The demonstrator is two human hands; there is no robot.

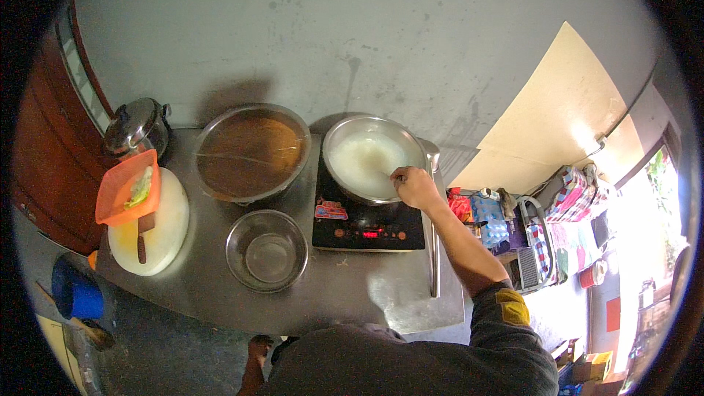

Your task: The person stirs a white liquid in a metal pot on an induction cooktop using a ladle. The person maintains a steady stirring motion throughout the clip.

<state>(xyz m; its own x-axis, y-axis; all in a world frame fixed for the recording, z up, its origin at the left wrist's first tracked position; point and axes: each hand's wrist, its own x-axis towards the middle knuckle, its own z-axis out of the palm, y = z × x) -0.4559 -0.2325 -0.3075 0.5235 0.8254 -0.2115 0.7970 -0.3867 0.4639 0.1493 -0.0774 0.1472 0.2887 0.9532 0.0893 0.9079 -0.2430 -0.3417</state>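
Observation:
A steel bowl (336, 179) of cloudy whitish liquid sits on a black induction cooker (352, 239) with a lit red display. At its front right rim is my right hand (413, 188), closed round the handle of a utensil whose lower part is hidden in the liquid. Low beside my body hangs my left hand (260, 345), away from the tabletop; its fingers are too dark to read. An empty steel basin (268, 256) stands left of the cooker. Behind it is a large basin (297, 121) covered with clear film, with something brown inside.
A long-handled metal ladle (434, 264) lies along the cooker's right side. On the left, a cleaver (142, 245) and an orange plastic basket (110, 203) with a green vegetable rest on a round cutting board (173, 220). A lidded pot (137, 126) stands behind. The wall (341, 38) borders the steel table (198, 291).

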